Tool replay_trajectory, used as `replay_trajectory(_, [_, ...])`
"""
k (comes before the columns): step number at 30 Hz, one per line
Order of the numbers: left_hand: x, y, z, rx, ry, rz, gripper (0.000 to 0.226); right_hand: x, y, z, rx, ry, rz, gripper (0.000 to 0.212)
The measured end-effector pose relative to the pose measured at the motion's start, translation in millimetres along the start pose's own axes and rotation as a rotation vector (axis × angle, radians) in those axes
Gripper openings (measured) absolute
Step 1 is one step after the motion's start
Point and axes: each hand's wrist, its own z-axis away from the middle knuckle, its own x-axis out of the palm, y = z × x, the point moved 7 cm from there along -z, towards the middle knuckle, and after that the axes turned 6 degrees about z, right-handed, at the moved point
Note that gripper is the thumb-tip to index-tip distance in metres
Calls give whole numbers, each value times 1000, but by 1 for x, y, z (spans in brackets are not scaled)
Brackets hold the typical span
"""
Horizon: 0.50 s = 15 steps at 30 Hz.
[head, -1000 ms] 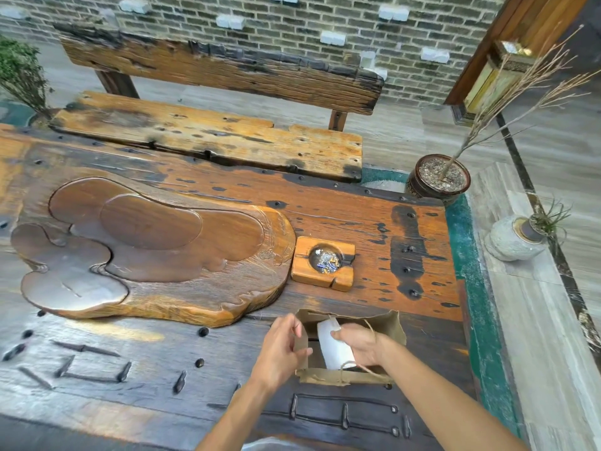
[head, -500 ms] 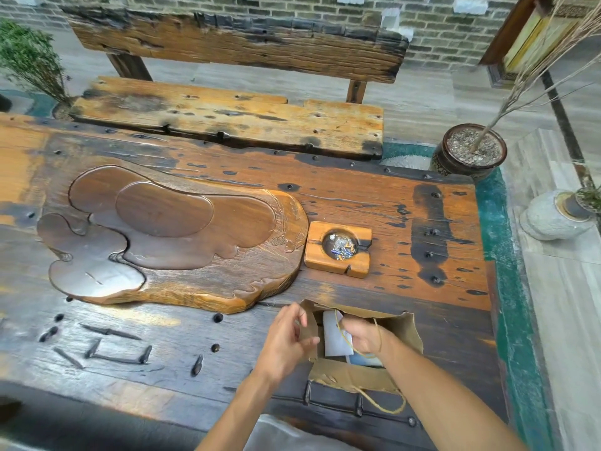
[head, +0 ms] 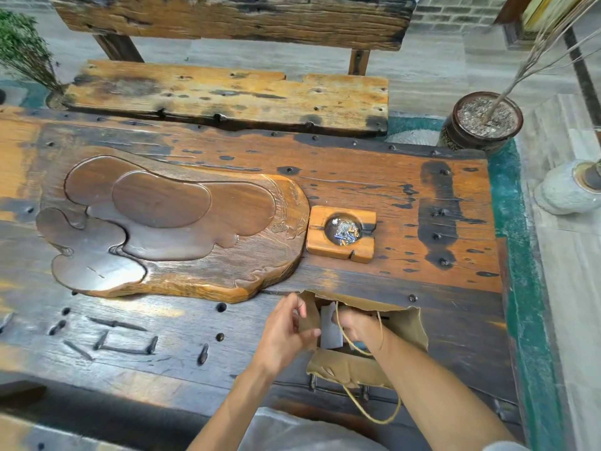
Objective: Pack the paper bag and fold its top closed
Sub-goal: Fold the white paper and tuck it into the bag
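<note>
A brown paper bag [head: 408, 327] with cord handles stands open near the table's front edge. My left hand [head: 286, 330] pinches the bag's left rim and holds it apart. My right hand [head: 359, 327] reaches down inside the bag, its fingers closed on a white packet [head: 329, 330] that stands upright in there. One cord handle loops over my right wrist; the other hangs down the bag's near side past the table edge.
A carved wooden tea tray [head: 169, 222] lies left of the bag. A square wooden ashtray [head: 341, 232] sits just behind the bag. A bench [head: 227, 92] stands beyond the table. A potted twig [head: 484, 122] and a pale stone vase [head: 566, 190] stand on the floor at the right.
My right hand has pushed the white packet deeper into the bag. The left hand stays on the bag's left rim. The view has tilted down and closer.
</note>
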Motion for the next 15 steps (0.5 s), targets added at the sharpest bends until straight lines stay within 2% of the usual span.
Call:
replay_trajectory(4, [-1,0,0,-14,1,29,39,7,-4,15,20,51,-1,38])
replay_trajectory(7, [-1,2,3,-36,7,53,40,4,-5,20,-14,108,90,25])
replay_trajectory(13, [-1,5,1,-52,7,69,40,2,-3,11,32,104,124,31])
replay_trajectory(15, [0,6,2,-52,5,74,42,-3,-2,17,15,133,80,27])
